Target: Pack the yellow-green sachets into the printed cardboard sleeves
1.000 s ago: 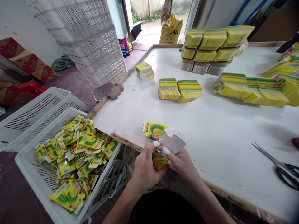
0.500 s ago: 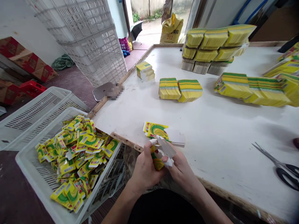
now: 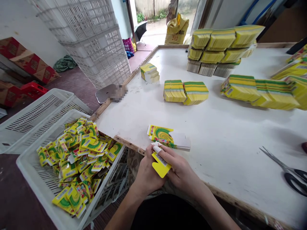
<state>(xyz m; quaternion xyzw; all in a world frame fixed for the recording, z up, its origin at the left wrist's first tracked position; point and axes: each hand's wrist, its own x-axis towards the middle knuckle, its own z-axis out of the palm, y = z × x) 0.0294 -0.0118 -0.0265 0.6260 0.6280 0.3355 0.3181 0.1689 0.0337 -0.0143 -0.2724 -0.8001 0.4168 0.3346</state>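
Note:
Both hands work on one small yellow carton (image 3: 161,165) at the near edge of the white table (image 3: 216,127). My left hand (image 3: 147,174) grips it from below and the left. My right hand (image 3: 178,169) closes over its top, with white tape on the fingertips. A yellow flap with a barcode faces up. Just beyond the hands lies a short stack of flat yellow-green carton blanks (image 3: 168,137).
A white plastic crate (image 3: 31,179) at my left holds several folded yellow-green cartons (image 3: 76,156). An empty crate (image 3: 31,111) sits behind it. Stacks of blanks (image 3: 185,92) and bundles (image 3: 220,48) cover the far table. Scissors (image 3: 287,172) lie at right.
The white inner flap that stood up a second ago has been folded down. The carton now shows its yellow printed side between my hands.

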